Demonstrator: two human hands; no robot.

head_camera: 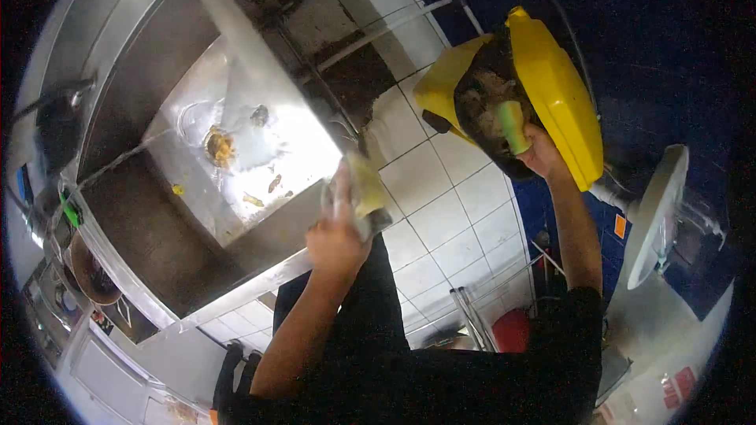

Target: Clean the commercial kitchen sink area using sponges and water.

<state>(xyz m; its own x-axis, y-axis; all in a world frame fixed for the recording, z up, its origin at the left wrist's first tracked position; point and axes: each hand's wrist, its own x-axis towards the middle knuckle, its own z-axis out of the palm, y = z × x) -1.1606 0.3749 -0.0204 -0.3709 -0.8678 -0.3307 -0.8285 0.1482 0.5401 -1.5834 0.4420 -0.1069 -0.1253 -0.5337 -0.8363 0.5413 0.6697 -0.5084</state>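
Over the sink's front rim, my left hand (338,245) grips a blurred, partly clear container (367,192) with something pale yellow on or in it; its exact kind is unclear. My right hand (542,152) is at the mouth of a yellow waste bin (452,74), holding a green and yellow sponge (512,128). The bin's yellow lid (555,94) stands raised beside that wrist. Inside the dark liner lies brownish waste (487,91). To my left is a stainless steel sink (260,254), with orange-yellow food scraps (221,147) at its drain and brown bits on its bottom.
White tiles (437,206) cover the floor between sink and bin. A round white plate-like object (658,218) stands at right. Folded metal legs (472,319) and a red object (511,330) are close to my body. A green item (69,209) rests on the sink's left edge.
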